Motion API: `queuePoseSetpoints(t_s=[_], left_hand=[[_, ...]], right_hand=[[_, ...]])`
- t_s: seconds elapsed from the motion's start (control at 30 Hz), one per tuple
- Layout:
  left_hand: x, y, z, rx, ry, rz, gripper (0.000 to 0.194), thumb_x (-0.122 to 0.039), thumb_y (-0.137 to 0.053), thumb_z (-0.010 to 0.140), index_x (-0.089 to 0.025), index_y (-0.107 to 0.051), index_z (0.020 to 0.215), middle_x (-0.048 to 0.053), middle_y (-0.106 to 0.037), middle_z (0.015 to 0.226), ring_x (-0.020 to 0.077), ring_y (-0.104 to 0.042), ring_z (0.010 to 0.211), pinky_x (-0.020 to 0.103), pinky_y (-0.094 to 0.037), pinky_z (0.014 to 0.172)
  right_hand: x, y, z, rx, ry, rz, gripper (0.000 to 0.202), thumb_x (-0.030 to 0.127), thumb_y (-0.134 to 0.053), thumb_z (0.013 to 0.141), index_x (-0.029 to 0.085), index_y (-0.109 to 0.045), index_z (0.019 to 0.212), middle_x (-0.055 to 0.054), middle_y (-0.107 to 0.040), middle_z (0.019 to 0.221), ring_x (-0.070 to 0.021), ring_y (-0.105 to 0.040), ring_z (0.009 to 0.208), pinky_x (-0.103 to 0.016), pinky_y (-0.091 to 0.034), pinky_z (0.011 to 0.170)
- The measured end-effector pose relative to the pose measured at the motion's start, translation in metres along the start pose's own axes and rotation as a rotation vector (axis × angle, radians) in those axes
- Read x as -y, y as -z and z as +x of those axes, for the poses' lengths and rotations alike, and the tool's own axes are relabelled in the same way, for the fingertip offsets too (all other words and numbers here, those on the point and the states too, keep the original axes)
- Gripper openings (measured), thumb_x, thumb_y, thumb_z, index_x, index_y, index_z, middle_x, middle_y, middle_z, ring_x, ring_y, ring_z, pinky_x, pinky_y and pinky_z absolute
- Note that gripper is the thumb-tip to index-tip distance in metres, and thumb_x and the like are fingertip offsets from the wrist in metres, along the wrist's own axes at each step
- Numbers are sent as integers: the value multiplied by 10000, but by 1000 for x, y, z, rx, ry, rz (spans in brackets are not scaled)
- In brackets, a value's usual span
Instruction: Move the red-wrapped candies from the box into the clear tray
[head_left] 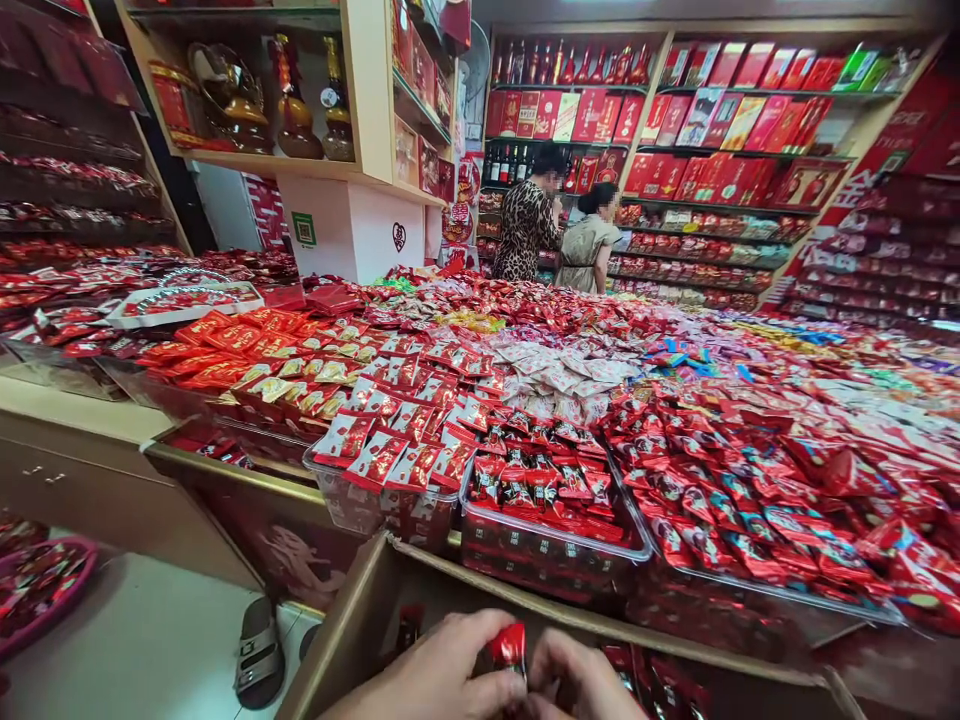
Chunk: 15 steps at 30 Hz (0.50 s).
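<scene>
This is a sweet shop, packed wall to wall with goods. A wide bench (pixel 112 415) fills the middle of the room, heaped with wrapped candies (pixel 697 480) in red foil, sorted by kind into clear plastic trays (pixel 551 545). Along the far and right walls run shelves (pixel 750 155) stacked with red gift boxes (pixel 720 120) and rows of bottles (pixel 570 65). On the left, a cabinet displays gourd-shaped bottles (pixel 296 110). Two shoppers (pixel 559 235) stand at the far shelves, looking over the stock. Near at hand, an open cardboard carton (pixel 360 620) sits just below the trays.
</scene>
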<state>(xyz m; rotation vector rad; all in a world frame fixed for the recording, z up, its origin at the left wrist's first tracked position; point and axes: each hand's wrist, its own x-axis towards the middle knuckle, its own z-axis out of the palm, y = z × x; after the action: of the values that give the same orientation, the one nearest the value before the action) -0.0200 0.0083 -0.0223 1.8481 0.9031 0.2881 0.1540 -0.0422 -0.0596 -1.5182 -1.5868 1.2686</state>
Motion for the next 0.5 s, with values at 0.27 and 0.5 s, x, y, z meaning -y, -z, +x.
queuePoseSetpoints(t_s=[0.27,0.5], left_hand=[[-20,3,7,-157,-26,-567,165,-249,-638,680,-124,-534,705,-28,-512,640,101,-437,614,208,-353,597],[-15,7,6,-212,-59,-516,157,-268,-601,735,-146,-531,806,-24,-520,703,118,-463,680,224,-378,664]], right_hand=[[41,20,-22,-238,159,-26,163,338,-490,782,190,-529,725,-15,-587,680,-136,-534,636,-240,-433,589],[106,118,26,-388,144,-1176,200,219,-466,799,150,-595,934,-105,-668,886,-248,-569,855,-346,-419,740]])
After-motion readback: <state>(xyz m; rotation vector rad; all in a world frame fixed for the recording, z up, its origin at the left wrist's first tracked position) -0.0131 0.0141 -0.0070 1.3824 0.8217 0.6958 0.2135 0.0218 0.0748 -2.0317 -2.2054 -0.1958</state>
